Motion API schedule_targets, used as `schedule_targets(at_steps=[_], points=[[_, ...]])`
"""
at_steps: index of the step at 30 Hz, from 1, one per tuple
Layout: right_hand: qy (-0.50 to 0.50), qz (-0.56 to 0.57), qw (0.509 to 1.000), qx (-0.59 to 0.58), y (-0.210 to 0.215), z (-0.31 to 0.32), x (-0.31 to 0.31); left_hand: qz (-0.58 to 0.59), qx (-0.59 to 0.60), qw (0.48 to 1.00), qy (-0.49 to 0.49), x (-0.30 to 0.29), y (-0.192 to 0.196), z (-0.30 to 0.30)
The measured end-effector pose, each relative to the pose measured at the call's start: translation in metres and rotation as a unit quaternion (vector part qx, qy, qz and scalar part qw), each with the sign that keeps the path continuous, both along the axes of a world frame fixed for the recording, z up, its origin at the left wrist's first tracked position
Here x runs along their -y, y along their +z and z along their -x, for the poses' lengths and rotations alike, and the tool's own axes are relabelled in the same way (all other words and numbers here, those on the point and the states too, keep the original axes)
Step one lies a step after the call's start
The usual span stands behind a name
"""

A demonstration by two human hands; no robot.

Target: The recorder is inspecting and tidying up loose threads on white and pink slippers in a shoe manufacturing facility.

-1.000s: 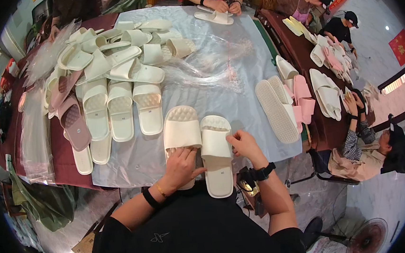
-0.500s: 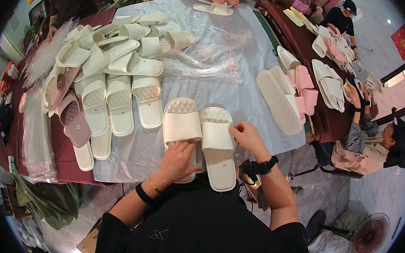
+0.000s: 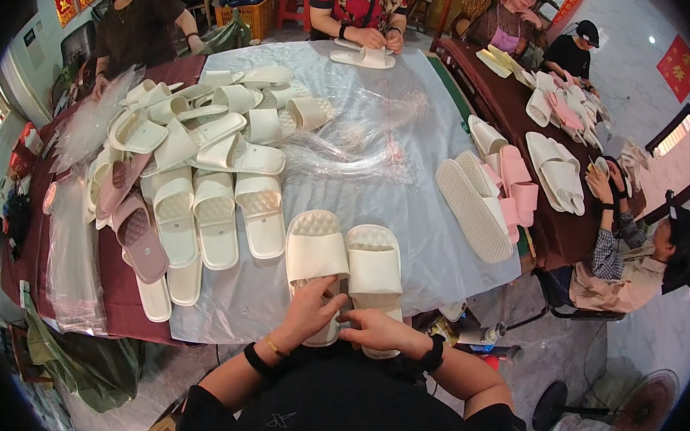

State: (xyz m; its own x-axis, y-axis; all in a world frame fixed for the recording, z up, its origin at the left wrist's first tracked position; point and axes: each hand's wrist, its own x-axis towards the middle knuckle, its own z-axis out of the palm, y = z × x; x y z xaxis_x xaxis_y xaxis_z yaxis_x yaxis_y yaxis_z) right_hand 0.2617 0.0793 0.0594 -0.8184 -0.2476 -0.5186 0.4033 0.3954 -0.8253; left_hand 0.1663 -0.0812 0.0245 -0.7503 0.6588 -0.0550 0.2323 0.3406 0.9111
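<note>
Two white slide slippers lie side by side before me with their heels toward my body. On the left slipper (image 3: 317,256) my left hand (image 3: 308,311) has its fingers curled at the rear edge of the strap, with the thumb pointing right. Across the heel of the right slipper (image 3: 374,271) lies my right hand (image 3: 380,331), its fingers pointing left and apart, with nothing seen between them. Its fingertips are beside the left slipper's heel. Both hands hide parts of the footbeds.
A heap of white slippers (image 3: 231,153) covers the left of the table, with a mauve slipper (image 3: 143,239) at its edge. Clear plastic bags (image 3: 72,253) lie farther left. White and pink slippers (image 3: 512,182) lie at right. Several people work around the tables.
My right hand has moved left and down from the right slipper's outer side to across its heel. The view has shifted, so the table appears lower in it.
</note>
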Motion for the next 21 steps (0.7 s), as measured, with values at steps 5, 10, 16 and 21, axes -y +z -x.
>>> schedule_targets(at_steps=[5, 10, 16, 21], points=[[0.011, 0.041, 0.998, 0.048, -0.005, -0.004, 0.002, -0.03, -0.041, 0.998, 0.027, 0.001, -0.005, -0.002], [-0.045, -0.084, 0.993, -0.072, 0.017, -0.013, -0.012, -0.018, -0.027, 0.999, 0.01, 0.004, 0.0, -0.005], [-0.074, -0.295, 0.923, -0.237, 0.024, -0.025, -0.013, -0.013, -0.18, 0.983, -0.032, 0.006, -0.003, -0.004], [-0.022, -0.316, 0.923, -0.218, 0.007, -0.031, -0.009, -0.006, -0.201, 0.979, -0.045, 0.009, -0.009, -0.003]])
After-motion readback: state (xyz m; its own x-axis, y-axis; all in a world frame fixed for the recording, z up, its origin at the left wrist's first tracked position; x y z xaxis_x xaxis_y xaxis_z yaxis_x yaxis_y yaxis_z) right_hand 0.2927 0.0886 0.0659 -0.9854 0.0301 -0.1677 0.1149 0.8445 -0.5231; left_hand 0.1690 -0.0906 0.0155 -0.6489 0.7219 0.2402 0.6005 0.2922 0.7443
